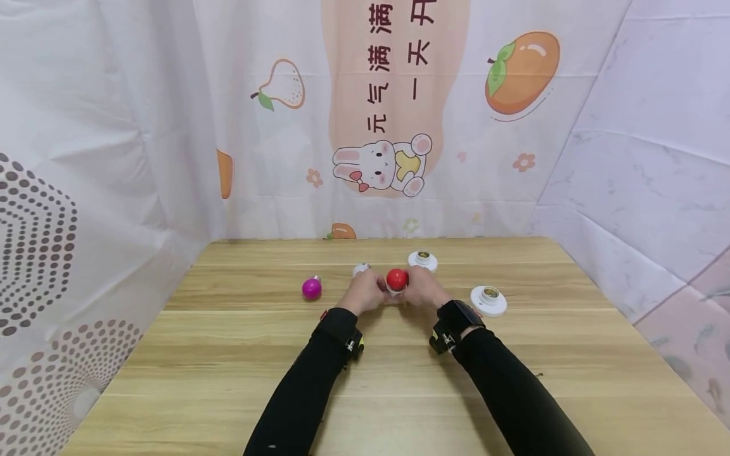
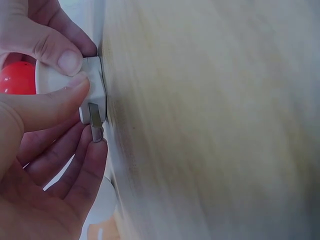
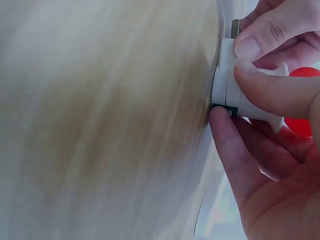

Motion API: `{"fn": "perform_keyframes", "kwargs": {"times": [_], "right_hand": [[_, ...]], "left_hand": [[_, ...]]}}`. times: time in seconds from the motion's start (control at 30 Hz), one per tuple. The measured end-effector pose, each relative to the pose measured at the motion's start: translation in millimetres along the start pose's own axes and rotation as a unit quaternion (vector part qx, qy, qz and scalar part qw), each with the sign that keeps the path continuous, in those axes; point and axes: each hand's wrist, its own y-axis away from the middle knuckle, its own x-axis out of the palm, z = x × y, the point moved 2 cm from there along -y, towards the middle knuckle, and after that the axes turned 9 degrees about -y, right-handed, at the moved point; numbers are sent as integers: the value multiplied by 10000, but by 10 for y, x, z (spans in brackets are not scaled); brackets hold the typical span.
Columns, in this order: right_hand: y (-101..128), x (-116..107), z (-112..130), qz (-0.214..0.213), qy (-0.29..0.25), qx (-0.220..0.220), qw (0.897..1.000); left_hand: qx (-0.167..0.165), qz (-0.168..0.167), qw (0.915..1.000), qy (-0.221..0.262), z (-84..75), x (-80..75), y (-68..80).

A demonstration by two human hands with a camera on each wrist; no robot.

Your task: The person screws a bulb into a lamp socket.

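Observation:
Near the back of the table, both hands hold a white lamp holder with a red bulb standing in its top. My left hand pinches the holder's left side, its thumb pressing the white body and its fingertips by a flat metal prong. From the other side my right hand grips the same holder with thumb and fingers; one fingertip lies at a small dark green part on the base. The thumbs are close together. The fingers hide much of the holder in the head view.
A magenta bulb lies left of the hands. A white bulb sits just behind the left hand. Two round white sockets stand at the right: one socket behind the right hand, another socket farther right. A printed curtain hangs behind.

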Motion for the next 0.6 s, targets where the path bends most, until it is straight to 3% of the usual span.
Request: {"fn": "perform_keyframes", "kwargs": {"times": [0.23,0.6], "right_hand": [[-71,5,-2,-28,-153,-109,9998],[-72,14,-19,35,-261,-85,9996]], "left_hand": [[-270,-49,9996,59,-20,-18,-24],[-398,-53,9991,107,-47,-12,1]]}}
